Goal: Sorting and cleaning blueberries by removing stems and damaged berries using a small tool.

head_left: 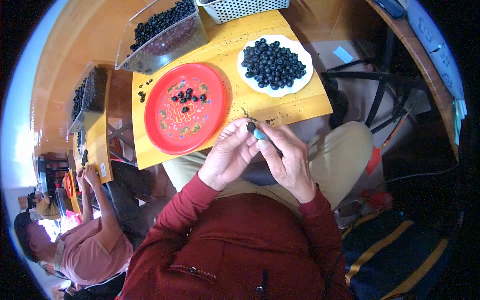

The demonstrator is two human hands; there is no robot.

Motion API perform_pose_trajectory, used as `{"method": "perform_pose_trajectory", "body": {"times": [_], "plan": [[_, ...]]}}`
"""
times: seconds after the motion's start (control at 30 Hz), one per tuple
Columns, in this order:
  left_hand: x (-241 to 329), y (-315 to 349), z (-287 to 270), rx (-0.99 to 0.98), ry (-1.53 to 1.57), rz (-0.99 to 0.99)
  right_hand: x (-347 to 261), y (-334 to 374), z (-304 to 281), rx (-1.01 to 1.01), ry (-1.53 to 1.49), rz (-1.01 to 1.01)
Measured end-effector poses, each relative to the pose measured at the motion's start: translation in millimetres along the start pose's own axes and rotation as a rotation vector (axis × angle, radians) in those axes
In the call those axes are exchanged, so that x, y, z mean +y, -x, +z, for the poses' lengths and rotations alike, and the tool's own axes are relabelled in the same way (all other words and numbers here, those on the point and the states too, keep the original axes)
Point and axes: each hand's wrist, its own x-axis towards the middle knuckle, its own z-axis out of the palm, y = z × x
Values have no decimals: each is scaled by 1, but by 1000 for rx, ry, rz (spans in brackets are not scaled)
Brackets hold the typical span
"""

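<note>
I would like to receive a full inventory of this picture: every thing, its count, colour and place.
Flat wooden tables: 2, yellow, centre and left.
Round printed plate: 1, red, on central table.
Scalloped plate: 1, white, right of it.
Round bead-like pieces: many, black, on plates, in bins.
Clear plastic bins: 2, transparent, upper left.
Perforated plastic basket: 1, white, top edge.
Fine crumbs: many, dark, on central table.
Striped fabric item: 1, dark with gold, lower right.
Co-worker: 1, pink shirt, left.
Slim tool: 1, pale-blue part visible, right hand.
Small piece: 1, black, left fingertips.
Background clutter: uncountable.
Left hand, right hand: 2, dark-red sleeves, centre.
</note>
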Motion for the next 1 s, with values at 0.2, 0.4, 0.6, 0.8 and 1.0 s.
{"method": "perform_pose_trajectory", "body": {"times": [0.2, 0.4, 0.6, 0.8, 1.0], "plan": [[-3, -3, 2, 3, -6, -13, 3, 2, -6, 1, -3, 11], [-4, -3, 4, -16, -38, 16, 8, 3, -4, 9, -12, -5], [-7, -2, 17, 108, -116, 40, 8, 4, -6, 33, -53, -25], [-10, -1, 20, 103, -111, 34, 8, 4, -9, 52, -87, -45], [-12, 0, 22, 114, -130, 37, 8, 8, -11, 43, -74, -19]]}}
